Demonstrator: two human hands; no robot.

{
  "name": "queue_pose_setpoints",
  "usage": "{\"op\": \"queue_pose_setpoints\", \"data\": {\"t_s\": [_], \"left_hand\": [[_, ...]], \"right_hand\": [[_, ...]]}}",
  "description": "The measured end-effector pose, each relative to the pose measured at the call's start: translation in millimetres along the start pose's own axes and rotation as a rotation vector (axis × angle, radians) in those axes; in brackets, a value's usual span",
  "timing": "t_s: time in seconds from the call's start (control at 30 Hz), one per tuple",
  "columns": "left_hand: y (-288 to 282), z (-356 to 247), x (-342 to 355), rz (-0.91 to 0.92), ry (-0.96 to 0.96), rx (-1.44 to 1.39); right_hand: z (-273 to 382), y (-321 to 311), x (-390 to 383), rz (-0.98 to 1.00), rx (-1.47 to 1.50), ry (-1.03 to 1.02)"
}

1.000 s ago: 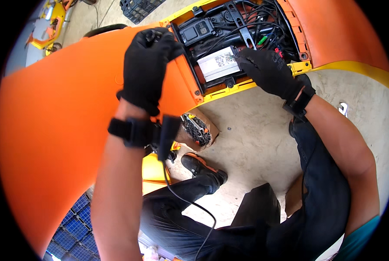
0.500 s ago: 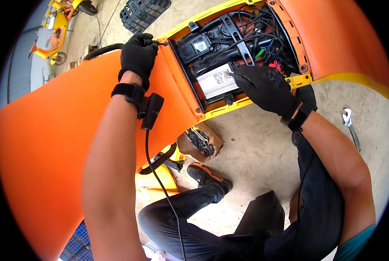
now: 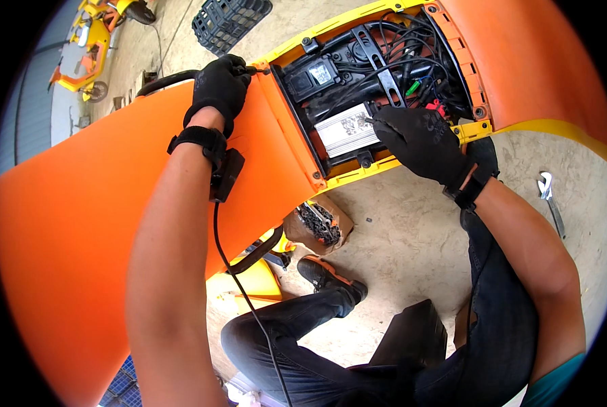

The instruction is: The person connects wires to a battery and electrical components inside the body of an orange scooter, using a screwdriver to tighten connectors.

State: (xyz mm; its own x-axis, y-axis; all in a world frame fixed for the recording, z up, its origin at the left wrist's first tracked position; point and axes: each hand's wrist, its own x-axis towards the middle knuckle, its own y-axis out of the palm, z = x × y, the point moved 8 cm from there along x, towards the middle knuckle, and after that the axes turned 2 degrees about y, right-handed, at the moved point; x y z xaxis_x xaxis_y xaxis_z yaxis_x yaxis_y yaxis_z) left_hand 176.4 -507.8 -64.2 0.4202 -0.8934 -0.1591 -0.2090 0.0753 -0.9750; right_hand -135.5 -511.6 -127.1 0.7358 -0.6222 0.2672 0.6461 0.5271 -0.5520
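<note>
My left hand [image 3: 219,91], in a black glove, is closed around a thin dark tool [image 3: 257,70]. Its tip meets the far corner of the orange seat-like body panel [image 3: 113,203], by a fastener; the tool's exact kind does not show. My right hand [image 3: 419,139], also gloved in black, has its fingers pinched together over the near end of a silver finned metal box [image 3: 347,130]. Whatever sits in that pinch is too small to name. The box lies in an open compartment framed by a yellow rim [image 3: 358,173], beside a black module [image 3: 311,76] and bundled black cables [image 3: 412,51].
A black flat bracket [image 3: 379,68] spans the compartment. On the floor lie an adjustable wrench [image 3: 551,203] at right and an open bag of small hardware [image 3: 341,227]. A black crate [image 3: 225,24] and a yellow-orange vehicle [image 3: 90,51] stand farther off.
The view has shifted slightly, so the vehicle sits a little farther right and lower. My left wrist has turned a little at the panel corner; my right hand keeps its place by the silver box.
</note>
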Motion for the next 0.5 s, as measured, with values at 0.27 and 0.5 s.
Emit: {"op": "queue_pose_setpoints", "data": {"t_s": [0.27,0.5], "left_hand": [[-9.2,-20.2,4.1,0.118,0.051,0.253],[-11.2,-18.9,7.9,0.094,0.036,0.26]], "right_hand": [[-3.3,2.5,0.1,0.062,0.006,0.067],[1.2,-0.7,-0.4,0.016,-0.003,0.038]]}}
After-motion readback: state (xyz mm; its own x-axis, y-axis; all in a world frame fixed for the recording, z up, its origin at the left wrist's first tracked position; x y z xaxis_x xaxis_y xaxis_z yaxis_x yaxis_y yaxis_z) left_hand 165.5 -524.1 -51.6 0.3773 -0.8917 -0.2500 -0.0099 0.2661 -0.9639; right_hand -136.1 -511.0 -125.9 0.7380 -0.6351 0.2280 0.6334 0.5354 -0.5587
